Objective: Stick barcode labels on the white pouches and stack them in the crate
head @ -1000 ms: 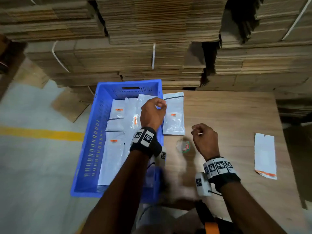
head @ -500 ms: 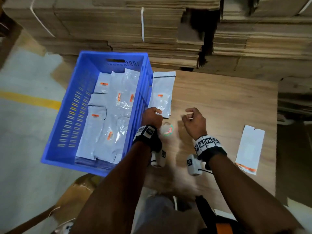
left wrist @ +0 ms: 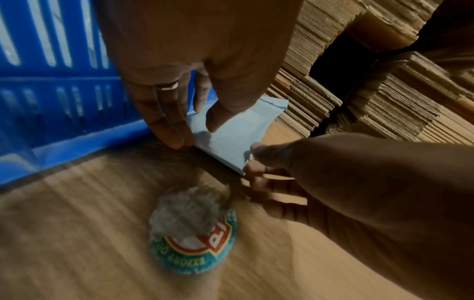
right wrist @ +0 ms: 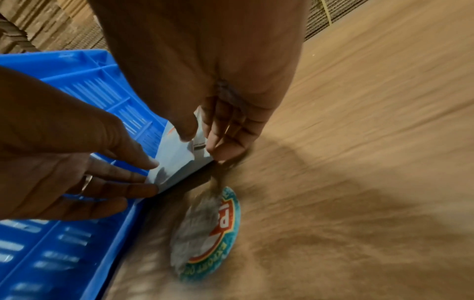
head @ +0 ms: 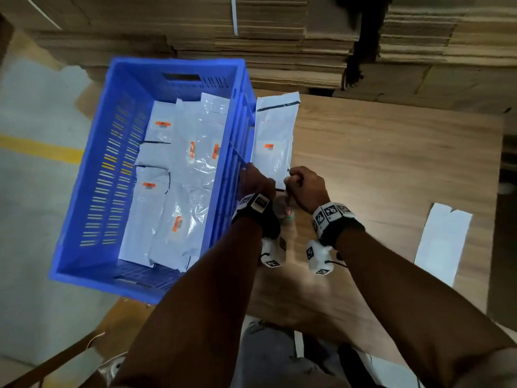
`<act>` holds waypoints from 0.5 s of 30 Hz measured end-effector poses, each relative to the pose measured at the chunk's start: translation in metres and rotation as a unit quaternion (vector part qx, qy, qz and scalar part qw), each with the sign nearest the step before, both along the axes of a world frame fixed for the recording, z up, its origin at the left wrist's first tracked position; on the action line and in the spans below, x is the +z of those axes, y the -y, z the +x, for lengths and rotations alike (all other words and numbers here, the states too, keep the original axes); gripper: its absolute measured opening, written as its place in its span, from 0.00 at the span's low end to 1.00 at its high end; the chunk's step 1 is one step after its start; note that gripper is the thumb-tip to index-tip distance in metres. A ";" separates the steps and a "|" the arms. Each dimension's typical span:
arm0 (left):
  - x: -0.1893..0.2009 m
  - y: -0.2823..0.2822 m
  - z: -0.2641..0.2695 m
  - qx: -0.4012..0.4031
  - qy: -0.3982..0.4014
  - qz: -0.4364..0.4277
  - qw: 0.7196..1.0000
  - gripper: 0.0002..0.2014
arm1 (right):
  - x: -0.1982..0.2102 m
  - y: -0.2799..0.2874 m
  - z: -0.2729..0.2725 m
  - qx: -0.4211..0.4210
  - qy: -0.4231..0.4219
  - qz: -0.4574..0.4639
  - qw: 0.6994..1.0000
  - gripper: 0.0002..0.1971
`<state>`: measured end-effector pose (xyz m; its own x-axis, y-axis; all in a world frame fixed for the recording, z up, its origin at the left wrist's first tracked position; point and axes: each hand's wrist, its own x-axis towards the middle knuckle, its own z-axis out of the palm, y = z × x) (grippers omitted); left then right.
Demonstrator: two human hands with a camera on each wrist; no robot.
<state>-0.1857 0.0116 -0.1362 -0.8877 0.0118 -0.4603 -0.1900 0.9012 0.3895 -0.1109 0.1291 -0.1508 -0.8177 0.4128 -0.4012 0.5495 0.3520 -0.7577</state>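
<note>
Left hand [head: 256, 179] pinched near-left corner of pouch [head: 272, 141], thumb on top, fingers under. Right hand [head: 306, 186] pinched near-right corner same way. Pouch lay on counter [head: 391, 169], left edge against crate [head: 92, 169], orange label [head: 269, 147] on its face. Held several labelled pouches [head: 179, 191] inside crate. Sat just behind both hands: round lid [left wrist: 192, 231] on counter. Lay well to the right: white backing sheet [head: 443, 242]. Stood behind: stacked cardboard [head: 279, 37].
</note>
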 end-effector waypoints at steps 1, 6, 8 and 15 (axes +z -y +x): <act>-0.001 -0.001 0.001 0.001 -0.009 -0.004 1.000 0.22 | -0.001 0.000 -0.002 0.001 0.006 -0.010 1.000 0.08; -0.001 -0.003 -0.001 0.015 -0.031 -0.011 0.999 0.23 | -0.008 -0.006 -0.007 -0.013 0.026 -0.036 0.999 0.11; -0.001 -0.003 -0.003 0.014 -0.032 0.007 0.999 0.21 | -0.007 -0.009 -0.006 -0.013 0.026 -0.035 0.999 0.10; -0.002 0.001 0.002 0.010 -0.055 0.060 0.997 0.20 | -0.002 -0.007 0.000 -0.034 -0.009 -0.126 0.991 0.15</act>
